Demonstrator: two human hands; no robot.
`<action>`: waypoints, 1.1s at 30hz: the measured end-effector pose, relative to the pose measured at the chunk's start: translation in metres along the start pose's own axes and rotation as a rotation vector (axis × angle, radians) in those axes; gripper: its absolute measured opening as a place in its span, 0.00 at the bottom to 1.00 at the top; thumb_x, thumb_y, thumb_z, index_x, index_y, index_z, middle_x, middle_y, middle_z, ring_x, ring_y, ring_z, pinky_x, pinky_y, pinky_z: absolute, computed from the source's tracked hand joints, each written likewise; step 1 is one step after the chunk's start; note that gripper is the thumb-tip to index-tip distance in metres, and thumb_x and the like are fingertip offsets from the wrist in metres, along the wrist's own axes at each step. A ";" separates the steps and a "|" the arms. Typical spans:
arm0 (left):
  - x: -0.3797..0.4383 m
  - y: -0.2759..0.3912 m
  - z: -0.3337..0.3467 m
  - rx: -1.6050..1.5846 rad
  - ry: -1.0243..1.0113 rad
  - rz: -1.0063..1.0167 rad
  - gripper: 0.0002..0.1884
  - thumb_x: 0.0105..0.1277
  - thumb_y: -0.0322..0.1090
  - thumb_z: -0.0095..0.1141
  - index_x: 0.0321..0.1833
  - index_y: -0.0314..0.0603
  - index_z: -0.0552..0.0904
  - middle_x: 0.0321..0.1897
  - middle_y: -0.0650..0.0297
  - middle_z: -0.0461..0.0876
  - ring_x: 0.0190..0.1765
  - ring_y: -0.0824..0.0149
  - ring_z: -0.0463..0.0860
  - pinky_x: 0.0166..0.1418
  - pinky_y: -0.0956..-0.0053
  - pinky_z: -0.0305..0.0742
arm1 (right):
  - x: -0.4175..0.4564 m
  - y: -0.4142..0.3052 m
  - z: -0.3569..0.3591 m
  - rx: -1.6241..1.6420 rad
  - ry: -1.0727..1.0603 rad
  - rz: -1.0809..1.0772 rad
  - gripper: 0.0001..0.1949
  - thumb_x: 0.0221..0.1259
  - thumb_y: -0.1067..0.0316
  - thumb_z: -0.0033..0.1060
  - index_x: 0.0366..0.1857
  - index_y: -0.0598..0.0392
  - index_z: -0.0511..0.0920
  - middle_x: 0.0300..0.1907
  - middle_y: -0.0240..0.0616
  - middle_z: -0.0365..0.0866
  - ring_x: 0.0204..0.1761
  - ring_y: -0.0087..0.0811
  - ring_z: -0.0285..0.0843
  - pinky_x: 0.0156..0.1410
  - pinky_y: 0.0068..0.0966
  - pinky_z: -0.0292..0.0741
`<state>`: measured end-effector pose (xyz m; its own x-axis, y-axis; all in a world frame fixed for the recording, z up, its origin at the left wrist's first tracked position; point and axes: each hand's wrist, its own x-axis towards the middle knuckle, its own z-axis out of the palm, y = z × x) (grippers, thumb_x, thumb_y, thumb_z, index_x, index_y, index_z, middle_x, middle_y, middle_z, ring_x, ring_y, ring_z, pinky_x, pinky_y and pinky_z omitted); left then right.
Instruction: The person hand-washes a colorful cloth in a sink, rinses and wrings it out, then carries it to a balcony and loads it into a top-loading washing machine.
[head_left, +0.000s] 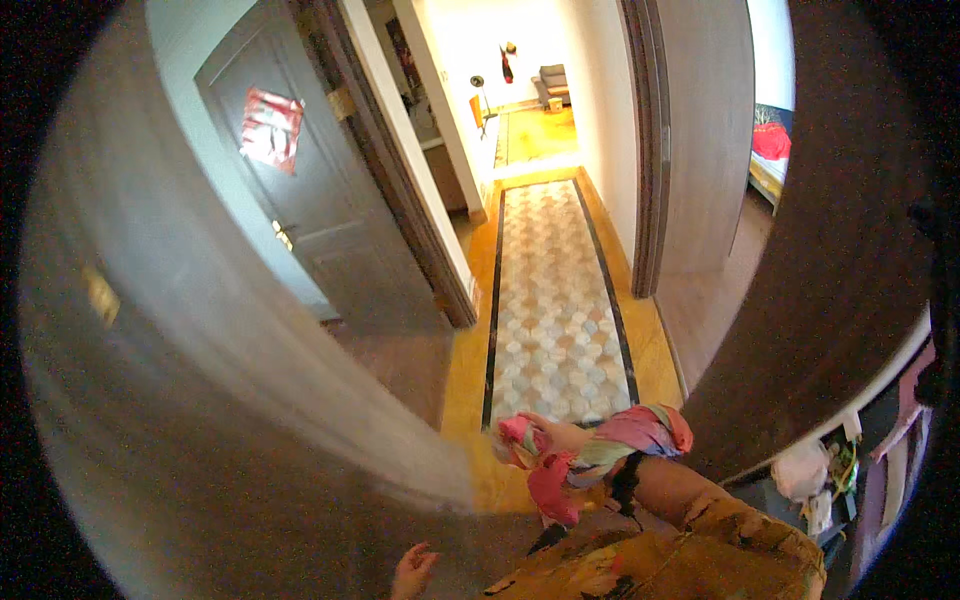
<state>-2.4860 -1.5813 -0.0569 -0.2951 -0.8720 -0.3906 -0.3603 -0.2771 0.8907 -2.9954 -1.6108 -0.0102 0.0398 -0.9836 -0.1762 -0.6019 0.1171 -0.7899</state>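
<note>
A bunched multicoloured cloth (637, 431), pink, red, pale green and orange, hangs over and around my right hand (564, 436). The fingers grip it, though the folds hide part of them. A black band (625, 484) circles my right wrist, below a mustard sleeve with dark patches. Low in the view, my left hand (415, 568) is bare, its fingers a little bent and apart, with nothing seen in it. It is near the lower part of a blurred brown door (300, 457) on the left.
A hallway with a hexagon-patterned floor (562, 300) leads to a bright room with a sofa (553, 84). A grey door (322, 202) stands at left, a wooden door (705, 135) at right. A dark panel (817, 247) is close on my right, with hanging items (802, 472) below.
</note>
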 end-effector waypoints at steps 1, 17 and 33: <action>0.036 0.024 0.008 -0.105 -0.054 -0.062 0.29 0.69 0.38 0.66 0.70 0.38 0.72 0.50 0.58 0.86 0.46 0.72 0.83 0.47 0.77 0.77 | 0.024 0.005 -0.028 0.015 0.005 -0.004 0.59 0.43 0.53 0.84 0.80 0.31 0.46 0.42 0.53 0.86 0.46 0.57 0.85 0.48 0.47 0.79; 0.689 0.410 0.207 0.875 -0.108 0.119 0.31 0.69 0.52 0.58 0.69 0.39 0.74 0.56 0.49 0.84 0.57 0.51 0.84 0.58 0.61 0.78 | 0.317 0.201 -0.503 0.283 0.476 0.226 0.57 0.44 0.57 0.83 0.79 0.33 0.48 0.44 0.50 0.85 0.47 0.52 0.84 0.48 0.43 0.79; 1.170 0.617 0.293 0.878 -0.226 -0.133 0.38 0.62 0.60 0.65 0.66 0.35 0.77 0.60 0.45 0.82 0.63 0.48 0.81 0.63 0.56 0.76 | 0.730 0.392 -0.871 0.537 0.600 0.156 0.55 0.47 0.62 0.81 0.79 0.35 0.49 0.47 0.48 0.84 0.49 0.47 0.83 0.49 0.40 0.79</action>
<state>-3.3127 -2.6540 -0.0324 -0.3360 -0.7297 -0.5956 -0.9196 0.1174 0.3749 -3.8971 -2.4030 0.0634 -0.5381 -0.8387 -0.0838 -0.0948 0.1590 -0.9827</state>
